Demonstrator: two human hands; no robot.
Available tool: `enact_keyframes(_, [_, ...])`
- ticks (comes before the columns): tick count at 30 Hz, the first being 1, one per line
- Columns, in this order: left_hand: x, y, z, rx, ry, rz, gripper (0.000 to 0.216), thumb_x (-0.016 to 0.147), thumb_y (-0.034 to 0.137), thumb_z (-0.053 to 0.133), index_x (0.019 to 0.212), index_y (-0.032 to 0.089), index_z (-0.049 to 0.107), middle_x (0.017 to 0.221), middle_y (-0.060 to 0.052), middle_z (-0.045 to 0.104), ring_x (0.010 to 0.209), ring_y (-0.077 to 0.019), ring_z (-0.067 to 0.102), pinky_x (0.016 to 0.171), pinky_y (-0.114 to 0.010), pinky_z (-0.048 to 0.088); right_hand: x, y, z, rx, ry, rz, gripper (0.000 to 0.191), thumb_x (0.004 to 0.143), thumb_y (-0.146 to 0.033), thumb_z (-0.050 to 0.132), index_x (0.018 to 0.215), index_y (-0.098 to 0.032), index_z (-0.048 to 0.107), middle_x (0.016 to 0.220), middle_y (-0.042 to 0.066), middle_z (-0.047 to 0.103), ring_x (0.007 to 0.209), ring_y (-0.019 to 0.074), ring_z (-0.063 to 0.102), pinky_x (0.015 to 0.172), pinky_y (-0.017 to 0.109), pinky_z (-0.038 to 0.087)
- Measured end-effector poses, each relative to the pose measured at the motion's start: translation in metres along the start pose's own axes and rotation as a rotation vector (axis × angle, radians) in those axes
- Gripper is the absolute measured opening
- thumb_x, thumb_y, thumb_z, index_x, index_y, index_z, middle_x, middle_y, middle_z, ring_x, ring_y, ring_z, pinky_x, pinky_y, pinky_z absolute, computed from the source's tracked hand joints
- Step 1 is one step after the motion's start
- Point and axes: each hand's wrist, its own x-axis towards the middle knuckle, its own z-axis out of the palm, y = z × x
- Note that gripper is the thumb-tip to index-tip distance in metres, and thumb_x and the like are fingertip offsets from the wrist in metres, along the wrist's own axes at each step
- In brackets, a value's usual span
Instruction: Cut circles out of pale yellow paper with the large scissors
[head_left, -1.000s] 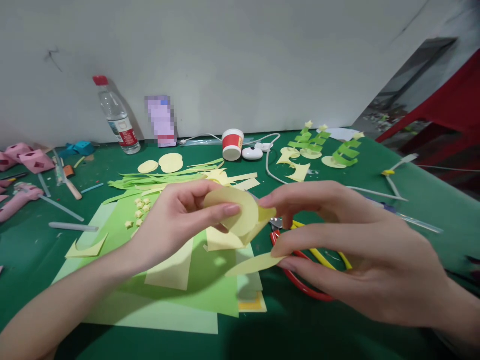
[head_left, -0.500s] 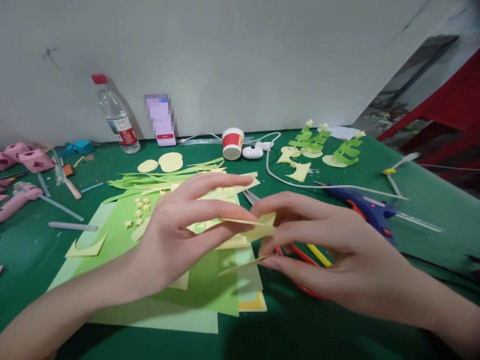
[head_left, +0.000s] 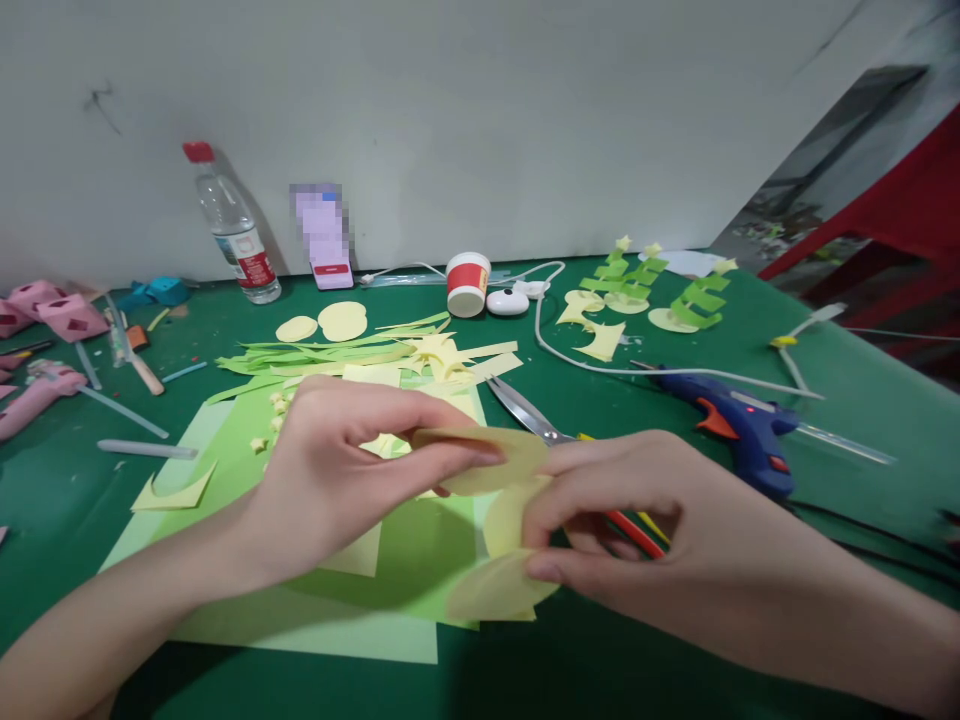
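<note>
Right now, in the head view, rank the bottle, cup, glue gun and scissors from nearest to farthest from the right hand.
From the right hand:
1. Scissors, partly hidden behind it
2. Glue gun, on the right, beyond it
3. Cup, at the back, near the middle
4. Bottle, at the back left

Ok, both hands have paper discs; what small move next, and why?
Perhaps ease the left hand slightly away from the right hand: its pale yellow paper disc overlaps a second disc in view, and whether they touch is unclear.
</note>
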Motion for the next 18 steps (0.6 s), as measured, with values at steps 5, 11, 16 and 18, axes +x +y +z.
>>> enact_keyframes(5, [0.001, 0.0021, 0.0008, 0.036, -0.046, -0.009, 0.008, 0.074, 0.014, 0.065, 0.069, 0.019, 0.069, 0.066, 0.005, 0.071, 0.054, -0.007, 0.064, 0.048, -0.01, 0.047, 0.0029, -0.0023, -0.0017, 0.081, -0.08, 0.179, 0.015, 0.068, -0.018, 0.061, 0.053, -0.019, 0.061, 0.051, -0.004, 0.045, 0.044, 0.0077, 0.038, 0.038, 0.02, 0.028])
enact_keyframes(11, [0.0031, 0.0025, 0.002, 0.019, -0.069, -0.039, 0.007, 0.073, 0.015, 0.066, 0.067, 0.017, 0.07, 0.064, 0.004, 0.071, 0.052, -0.0064, 0.063, 0.046, -0.01, 0.045, 0.0018, -0.0021, -0.0035, 0.104, -0.1, 0.245, 0.014, 0.065, -0.019, 0.061, 0.051, -0.019, 0.059, 0.051, -0.005, 0.042, 0.045, 0.0072, 0.035, 0.041, 0.021, 0.027])
enact_keyframes(16, [0.0035, 0.0026, 0.0037, 0.038, -0.087, -0.031, 0.007, 0.072, 0.013, 0.067, 0.068, 0.017, 0.07, 0.063, 0.004, 0.071, 0.051, -0.0059, 0.062, 0.046, -0.01, 0.045, 0.0, -0.0032, -0.0077, 0.049, -0.162, 0.299, 0.014, 0.066, -0.02, 0.061, 0.053, -0.019, 0.06, 0.05, -0.005, 0.041, 0.046, 0.008, 0.035, 0.042, 0.021, 0.027])
enact_keyframes(18, [0.0036, 0.0027, 0.005, 0.052, -0.094, -0.023, 0.007, 0.072, 0.012, 0.067, 0.068, 0.017, 0.07, 0.063, 0.004, 0.071, 0.051, -0.0057, 0.062, 0.047, -0.009, 0.045, 0.0011, -0.004, -0.0082, 0.033, -0.175, 0.317, 0.014, 0.067, -0.023, 0.061, 0.053, -0.019, 0.061, 0.049, -0.005, 0.04, 0.046, 0.0081, 0.035, 0.041, 0.021, 0.026])
